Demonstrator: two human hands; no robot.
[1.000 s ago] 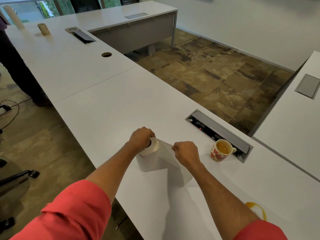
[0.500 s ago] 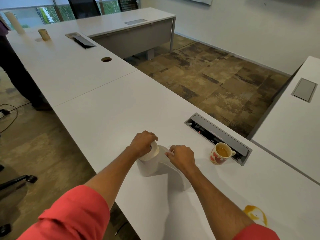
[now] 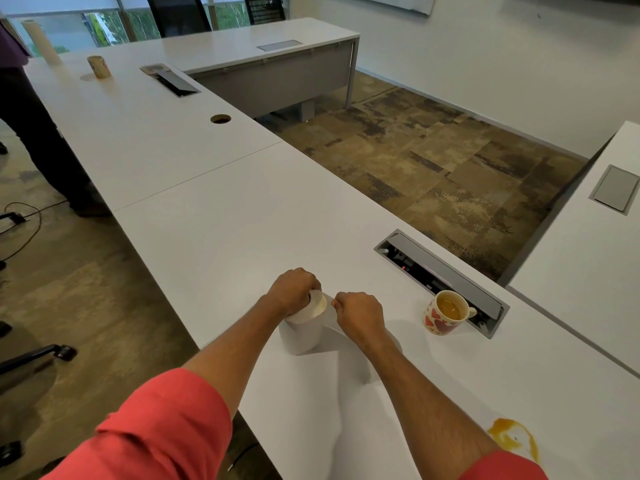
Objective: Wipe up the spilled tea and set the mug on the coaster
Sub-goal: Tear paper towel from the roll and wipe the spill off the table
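Head view: white table (image 3: 221, 216); patterned carpet (image 3: 433, 168)

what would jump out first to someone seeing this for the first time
Two bare arms in red sleeves meet at a paper towel roll near the table's front edge: the left hand grips its top, the right hand pinches a sheet. To the right stands a heart-patterned mug of tea, and an orange tea spill lies bottom right.

Long white table (image 3: 214, 216) running from upper left to lower right. Carries paper towel roll (image 3: 300, 332) lower centre, heart-patterned mug (image 3: 444, 313) beside grey cable hatch (image 3: 446, 277), tea spill (image 3: 516, 441) lower right.
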